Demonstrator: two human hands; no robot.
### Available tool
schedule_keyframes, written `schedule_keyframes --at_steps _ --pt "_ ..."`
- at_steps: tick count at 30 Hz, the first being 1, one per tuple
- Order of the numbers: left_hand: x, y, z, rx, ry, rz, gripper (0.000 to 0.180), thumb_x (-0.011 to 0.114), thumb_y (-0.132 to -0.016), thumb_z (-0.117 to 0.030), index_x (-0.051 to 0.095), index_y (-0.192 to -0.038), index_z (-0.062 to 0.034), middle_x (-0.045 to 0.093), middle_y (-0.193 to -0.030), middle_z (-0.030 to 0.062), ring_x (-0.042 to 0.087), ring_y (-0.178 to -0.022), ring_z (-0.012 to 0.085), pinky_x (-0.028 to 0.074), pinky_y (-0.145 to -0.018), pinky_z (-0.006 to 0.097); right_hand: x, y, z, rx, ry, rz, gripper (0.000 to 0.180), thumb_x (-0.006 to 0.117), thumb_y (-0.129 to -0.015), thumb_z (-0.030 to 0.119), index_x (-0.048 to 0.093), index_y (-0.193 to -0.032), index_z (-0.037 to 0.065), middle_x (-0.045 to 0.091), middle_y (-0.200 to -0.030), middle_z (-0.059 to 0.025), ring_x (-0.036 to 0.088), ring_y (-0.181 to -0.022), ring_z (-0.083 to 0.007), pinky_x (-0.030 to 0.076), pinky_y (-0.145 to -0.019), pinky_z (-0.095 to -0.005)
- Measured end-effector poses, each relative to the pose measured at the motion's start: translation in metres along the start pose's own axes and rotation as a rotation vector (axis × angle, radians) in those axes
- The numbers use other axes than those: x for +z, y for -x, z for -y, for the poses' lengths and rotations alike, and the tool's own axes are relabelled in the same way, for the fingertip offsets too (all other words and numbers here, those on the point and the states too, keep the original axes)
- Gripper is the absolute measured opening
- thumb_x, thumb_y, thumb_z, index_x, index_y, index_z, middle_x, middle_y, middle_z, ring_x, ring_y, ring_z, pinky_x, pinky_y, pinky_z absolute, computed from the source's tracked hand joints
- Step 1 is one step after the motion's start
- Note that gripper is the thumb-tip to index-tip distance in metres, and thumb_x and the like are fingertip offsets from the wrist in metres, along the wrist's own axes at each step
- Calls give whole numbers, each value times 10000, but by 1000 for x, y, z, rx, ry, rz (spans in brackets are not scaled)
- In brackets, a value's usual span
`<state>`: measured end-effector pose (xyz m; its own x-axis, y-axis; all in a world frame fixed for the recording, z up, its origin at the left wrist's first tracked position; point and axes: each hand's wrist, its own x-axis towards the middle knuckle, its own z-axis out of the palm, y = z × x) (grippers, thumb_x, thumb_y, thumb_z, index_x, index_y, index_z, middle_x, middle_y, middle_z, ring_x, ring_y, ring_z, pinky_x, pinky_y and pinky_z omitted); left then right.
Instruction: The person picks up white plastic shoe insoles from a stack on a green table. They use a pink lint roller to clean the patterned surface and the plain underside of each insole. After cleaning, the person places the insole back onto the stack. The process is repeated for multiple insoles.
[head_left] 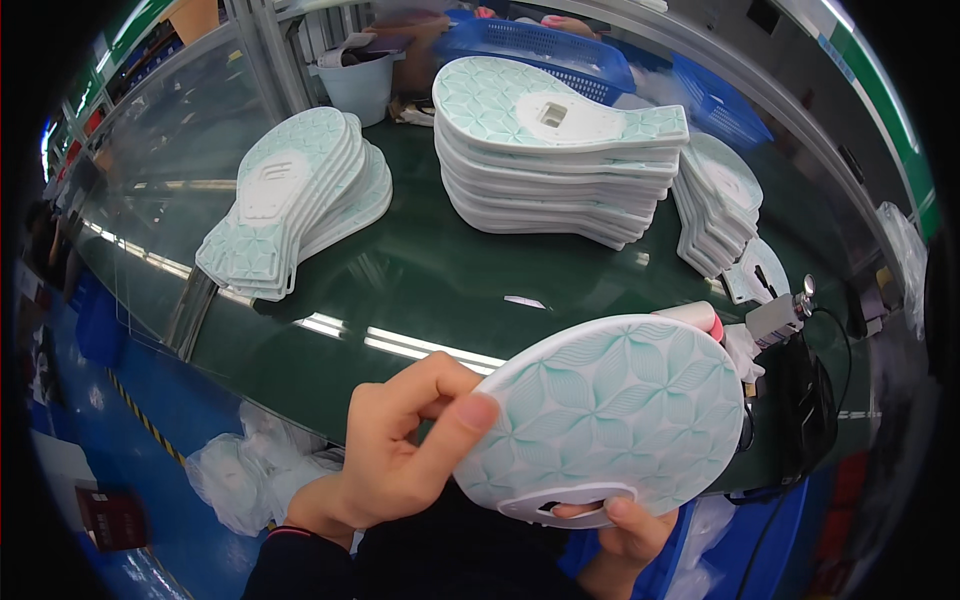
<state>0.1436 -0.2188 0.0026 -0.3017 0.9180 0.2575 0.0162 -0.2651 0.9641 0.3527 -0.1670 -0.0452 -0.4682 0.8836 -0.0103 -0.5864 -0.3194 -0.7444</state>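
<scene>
Left hand (400, 450) pinches panel (610, 410) at nine o'clock, right hand (638, 542) at six; apparently inspecting; turning calls for both grips.

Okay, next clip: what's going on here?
Someone's bare hands hold a white panel with a green pattern: the left hand pinches its left edge, the right hand grips it near the bottom. On the dark green table beyond are stacks of similar panels: one on the left, a tall one mid-table, one on the right.
</scene>
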Motion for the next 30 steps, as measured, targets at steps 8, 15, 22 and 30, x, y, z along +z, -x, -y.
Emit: schedule_keyframes --at_steps 8,15,22,30 --pt "5 19 10 -167 353 167 385 500 -847 -77 387 -1185 69 551 -1075 152 554 -970 170 450 -831 288 -13 8 5 41 -46 -86 703 483 -706 -44 91 -1283 -134 318 -1171 -429 546 -851 -522 518 -677 -586" --pt "13 29 16 -186 250 173 628 646 -734 66 296 -1254 50 500 -1147 154 535 -1033 191 457 -873 306 -4 4 7 80 -38 -53 718 548 -675 -95 231 -1316 -48 408 -1249 -225 451 -1119 -342 389 -924 -472" --pt "12 37 27 -78 291 70 661 662 -695 102 312 -1254 63 502 -1152 168 525 -1045 205 426 -887 313 -3 -1 -1 -105 17 118 669 563 -676 -91 307 -1291 -36 460 -1224 -168 464 -1117 -272 358 -951 -371" --pt "8 41 31 -79 221 25 830 701 -568 70 277 -1280 29 435 -1222 186 475 -1111 290 399 -925 396 3 -4 6 -37 68 138 574 586 -718 -70 382 -1254 -34 497 -1190 -144 478 -1089 -236 366 -928 -336"
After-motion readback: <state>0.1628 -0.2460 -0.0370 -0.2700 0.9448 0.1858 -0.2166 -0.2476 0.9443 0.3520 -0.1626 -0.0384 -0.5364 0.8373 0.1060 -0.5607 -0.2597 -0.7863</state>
